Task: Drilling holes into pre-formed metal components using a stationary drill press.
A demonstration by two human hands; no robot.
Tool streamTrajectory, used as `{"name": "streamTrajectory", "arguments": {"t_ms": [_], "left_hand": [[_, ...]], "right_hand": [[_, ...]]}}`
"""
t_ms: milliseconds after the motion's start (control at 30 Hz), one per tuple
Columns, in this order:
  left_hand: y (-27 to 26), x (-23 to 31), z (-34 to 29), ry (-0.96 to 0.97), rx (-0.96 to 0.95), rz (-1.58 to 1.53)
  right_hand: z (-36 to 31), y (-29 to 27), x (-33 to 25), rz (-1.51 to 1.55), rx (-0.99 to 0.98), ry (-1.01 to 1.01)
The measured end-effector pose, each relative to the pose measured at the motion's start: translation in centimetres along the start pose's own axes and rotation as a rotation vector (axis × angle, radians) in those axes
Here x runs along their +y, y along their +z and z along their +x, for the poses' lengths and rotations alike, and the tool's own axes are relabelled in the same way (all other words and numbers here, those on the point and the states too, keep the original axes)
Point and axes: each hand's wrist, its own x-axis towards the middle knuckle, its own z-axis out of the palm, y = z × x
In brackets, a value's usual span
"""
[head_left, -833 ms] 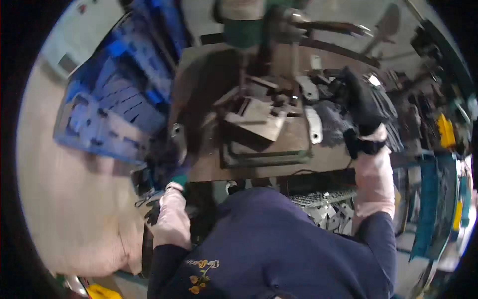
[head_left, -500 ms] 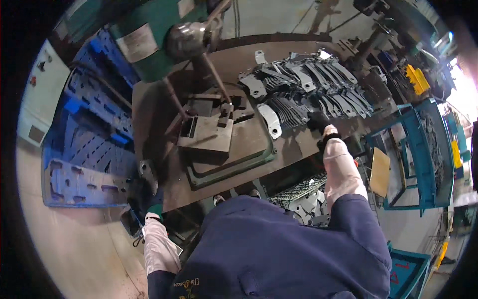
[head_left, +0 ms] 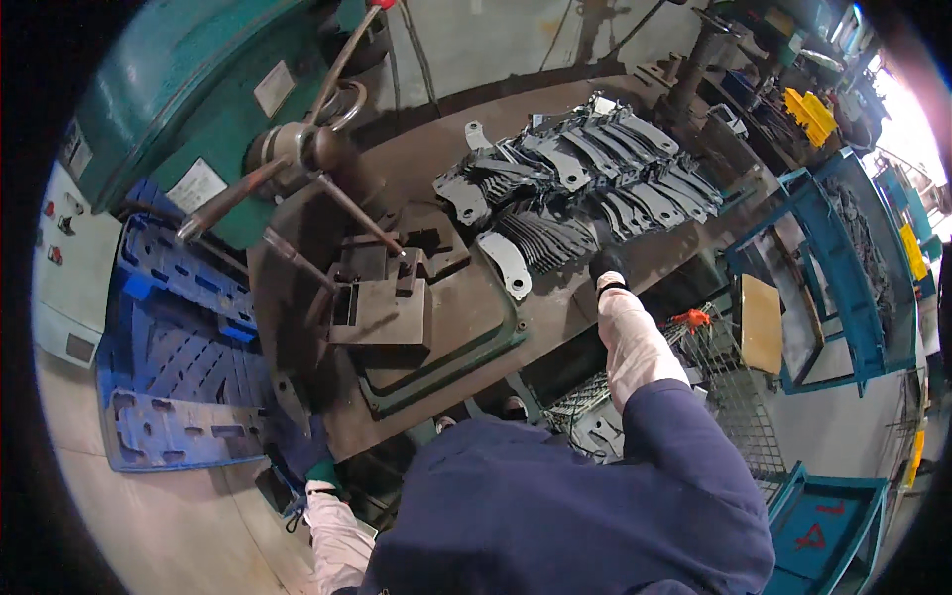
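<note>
My left hand (head_left: 299,446), in a dark blue glove with a green cuff, is low beside the left edge of the workbench (head_left: 397,421). It grips a flat metal plate (head_left: 292,401) that sticks up past the fingers. My right hand (head_left: 607,266), in a dark glove, is at the near side of the rows of grey metal plates (head_left: 545,238); its fingers are too dark to make out. One curved plate (head_left: 506,266) lies at the left end of the near row. Left of the rows sits a steel fixture block (head_left: 382,315) on the machine's green-edged base.
A green machine with a spoked handle (head_left: 297,149) overhangs the bench. A blue plastic pallet (head_left: 188,431) stands at the left. Right of me are a teal metal rack (head_left: 843,268), a wire basket (head_left: 734,382) and a teal bin (head_left: 823,535).
The whole view has shifted, bringing more of the machine's handle into sight. My right hand stays by the near row of plates, and my left hand still holds its plate low by the bench edge.
</note>
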Motion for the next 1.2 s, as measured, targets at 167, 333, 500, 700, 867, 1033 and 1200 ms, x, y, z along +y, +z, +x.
{"name": "streamTrajectory", "arguments": {"t_ms": [167,333,500,700,867,1033,1200], "left_hand": [[-1.4,0.8,-3.0,0.068,-0.010,-0.087],[-1.8,-0.2,-5.7,0.056,-0.097,-0.162],[-0.7,-1.4,-5.1,0.124,-0.010,-0.074],[0.7,1.3,-3.5,0.324,0.075,-0.165],[-1.1,4.9,-2.3,0.286,-0.292,-0.360],[-6.1,13.3,-0.9,-0.069,-1.021,-1.840],[-8.0,15.7,0.7,0.785,-1.171,-1.478]], "right_hand": [[5.0,2.2,6.5,-0.183,-0.029,-0.250],[4.9,2.8,7.5,-0.289,0.005,-0.430],[3.0,0.6,7.3,-0.141,-0.132,-0.308],[-0.2,-2.5,6.9,0.243,-0.228,-0.432],[-4.9,-9.0,-0.1,0.824,-0.545,-0.599],[-8.6,-13.0,-8.0,0.721,-0.876,-0.809],[-15.3,-15.5,-17.9,0.637,-0.917,-1.296]]}}
